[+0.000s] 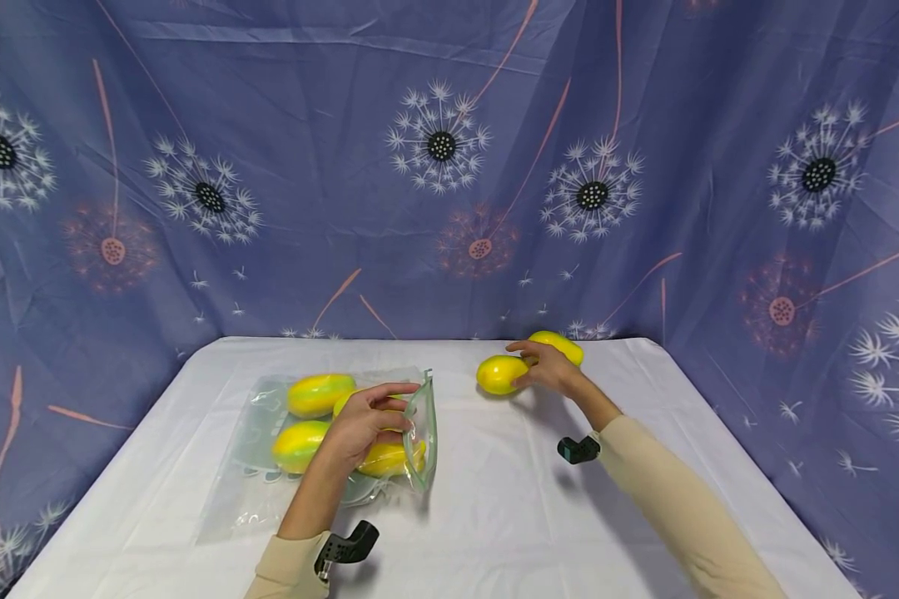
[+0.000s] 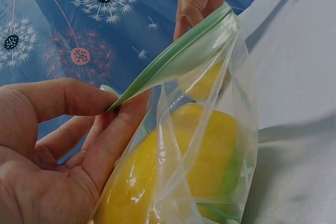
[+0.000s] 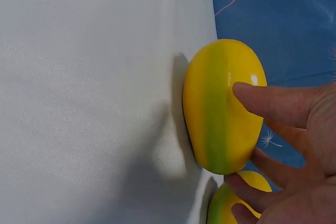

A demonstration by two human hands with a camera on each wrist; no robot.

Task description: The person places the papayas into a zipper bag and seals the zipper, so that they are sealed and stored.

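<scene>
A clear zip bag (image 1: 228, 491) with a green zip edge (image 1: 433, 433) lies on its side, its mouth to the right. Inside are several yellow-green mangoes (image 1: 316, 396). My left hand (image 1: 355, 428) pinches the zip edge between thumb and finger. Over to the right, my right hand (image 1: 553, 368) reaches around a mango (image 1: 498, 376) resting on the cloth. In the right wrist view its thumb (image 3: 262, 100) lies across that mango's side, the fingers loosely spread by its lower end. Another mango (image 1: 565, 345) sits just behind this hand.
A white cloth (image 1: 509, 516) covers the table. At the table's far edge hangs a blue curtain (image 1: 330, 208) with dandelion prints, which also runs along both sides. Black wrist cameras (image 1: 578, 449) are strapped by each sleeve.
</scene>
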